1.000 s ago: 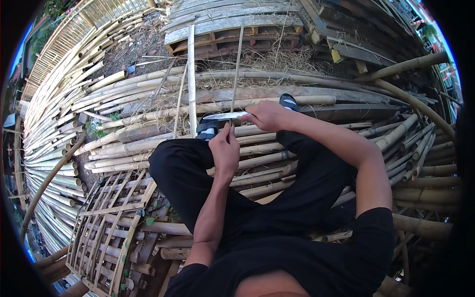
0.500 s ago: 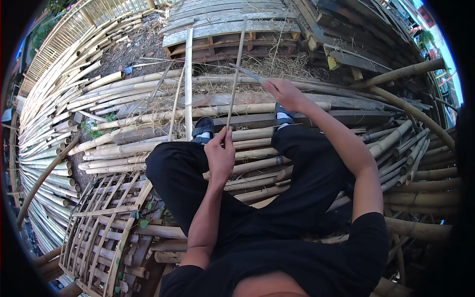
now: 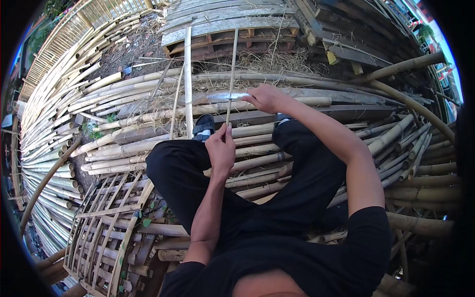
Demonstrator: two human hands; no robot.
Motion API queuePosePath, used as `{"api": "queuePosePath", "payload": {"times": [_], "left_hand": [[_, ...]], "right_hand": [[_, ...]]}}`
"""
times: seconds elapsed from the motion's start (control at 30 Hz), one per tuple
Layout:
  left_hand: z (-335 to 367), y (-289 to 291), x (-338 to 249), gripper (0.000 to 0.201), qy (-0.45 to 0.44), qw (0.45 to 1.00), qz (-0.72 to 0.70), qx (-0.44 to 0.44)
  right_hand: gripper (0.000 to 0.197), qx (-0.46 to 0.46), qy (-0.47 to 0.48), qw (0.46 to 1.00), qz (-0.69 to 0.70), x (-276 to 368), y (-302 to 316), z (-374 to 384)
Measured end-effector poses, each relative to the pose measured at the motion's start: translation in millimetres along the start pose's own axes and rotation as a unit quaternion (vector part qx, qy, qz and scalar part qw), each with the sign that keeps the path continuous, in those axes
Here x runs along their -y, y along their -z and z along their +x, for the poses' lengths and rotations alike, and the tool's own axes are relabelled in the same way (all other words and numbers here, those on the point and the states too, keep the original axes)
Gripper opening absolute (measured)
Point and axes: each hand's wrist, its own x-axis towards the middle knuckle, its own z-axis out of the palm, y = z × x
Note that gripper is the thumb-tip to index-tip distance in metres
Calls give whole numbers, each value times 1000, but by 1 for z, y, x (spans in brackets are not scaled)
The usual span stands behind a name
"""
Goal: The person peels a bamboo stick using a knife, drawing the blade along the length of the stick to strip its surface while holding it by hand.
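Observation:
My left hand (image 3: 221, 150) is closed around the near end of a long, thin bamboo strip (image 3: 233, 57), which points away from me toward the pallet. In my right hand (image 3: 268, 98) is a knife (image 3: 220, 96), its handle hidden in my fist. The shiny blade lies crosswise against the strip, a little beyond my left hand, and looks slightly smeared by motion. A wider pale bamboo slat (image 3: 188, 81) stands out to the left of the strip, near my sandalled left foot (image 3: 203, 126).
Bamboo poles (image 3: 148, 119) lie across the ground before me, with a big stack (image 3: 52, 171) at left. A woven bamboo lattice (image 3: 106, 227) is by my left knee. Wooden pallets (image 3: 227, 27) stand ahead; slanting poles (image 3: 410, 67) rise at right.
My right hand has drawn the knife nearer to me along the strip, and the blade now crosses it farther left. The strip's far end has shifted slightly left. My left hand barely moved.

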Motion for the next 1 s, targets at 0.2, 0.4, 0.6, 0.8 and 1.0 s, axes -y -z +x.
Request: {"api": "queuePosePath", "payload": {"times": [0.2, 0.4, 0.6, 0.8, 1.0], "left_hand": [[-7, 12, 7, 23, -14, 998, -53, -16], [-1, 9, 4, 25, 33, 992, -117, 40], [4, 5, 11, 24, 63, 973, -204, 92], [5, 5, 8, 23, 94, 962, -230, 111], [4, 5, 2, 23, 107, 965, -217, 101]], "right_hand": [[51, -244, -190, 945, 104, -96, 51, -10], [50, -181, -149, 967, 98, -48, 47, -24], [51, -64, -94, 990, 84, 24, 24, -19], [45, -3, -173, 982, 79, 48, 6, -9], [42, 7, -167, 983, 70, 50, 4, -7]]}}
